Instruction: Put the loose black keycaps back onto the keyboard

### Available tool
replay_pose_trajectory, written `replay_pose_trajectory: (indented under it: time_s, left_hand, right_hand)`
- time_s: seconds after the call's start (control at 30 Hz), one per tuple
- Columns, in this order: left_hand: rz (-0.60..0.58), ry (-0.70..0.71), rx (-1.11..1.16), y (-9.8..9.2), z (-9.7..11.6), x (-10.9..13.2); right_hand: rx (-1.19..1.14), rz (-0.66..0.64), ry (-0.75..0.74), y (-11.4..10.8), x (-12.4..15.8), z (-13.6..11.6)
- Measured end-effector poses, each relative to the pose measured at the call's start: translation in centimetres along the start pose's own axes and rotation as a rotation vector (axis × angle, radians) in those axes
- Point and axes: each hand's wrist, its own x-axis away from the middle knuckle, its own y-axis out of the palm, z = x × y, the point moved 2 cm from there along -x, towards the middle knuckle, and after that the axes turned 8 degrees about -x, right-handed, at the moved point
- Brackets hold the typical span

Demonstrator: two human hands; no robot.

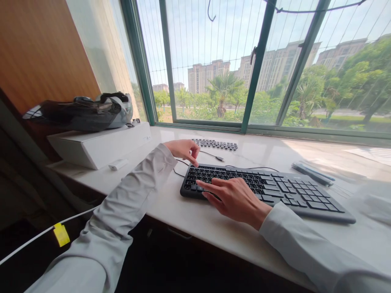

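Note:
A black keyboard (275, 188) lies on a white marble sill (189, 211) below a window. My left hand (183, 149) hovers at the keyboard's far left corner, its fingers curled and pinched on something too small to make out. My right hand (235, 199) rests on the keyboard's left half, fingers stretched out flat over the keys. A row of loose black keycaps (215, 143) lies behind the keyboard. The keyboard's thin black cable (210, 155) ends in a plug near them.
A white box (100, 146) with a black bag and a headset (88, 110) on top stands at the left. A small white adapter (117, 164) lies before it. Dark tools (313, 173) lie at the right. A white cable with a yellow tag (61, 234) hangs below.

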Motion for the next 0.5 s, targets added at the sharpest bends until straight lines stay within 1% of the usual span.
replay_pose_trajectory:
  time_s: [0.03,0.1,0.13,0.2,0.23,0.3,0.5]
  left_hand:
    - [0.098,-0.052,-0.057,-0.2,-0.8,-0.3]
    - [0.286,-0.199,-0.196,-0.2,-2.5,-0.8]
    - [0.346,-0.284,-0.258,0.0,-3.2,-1.1]
    - [0.416,-0.469,-0.355,0.6,-4.5,-1.6]
    - [0.432,-0.547,-0.406,1.0,-5.0,-1.8]
    - [0.444,-0.617,-0.453,1.7,-5.7,-2.3]
    - [0.412,-0.62,-0.562,3.4,-6.3,-3.7]
  right_hand:
    - [0.002,0.003,0.001,0.0,0.0,-0.2]
    - [-0.001,-0.015,-0.007,0.0,-0.1,-0.5]
    - [-0.004,-0.028,-0.012,0.1,-0.2,-0.7]
    - [-0.011,-0.044,-0.015,0.1,-0.2,-1.0]
    - [-0.015,-0.045,-0.011,0.1,-0.2,-1.1]
    - [-0.025,-0.043,0.0,0.0,-0.2,-1.2]
    - [-0.041,-0.047,-0.008,-0.4,0.0,-1.3]
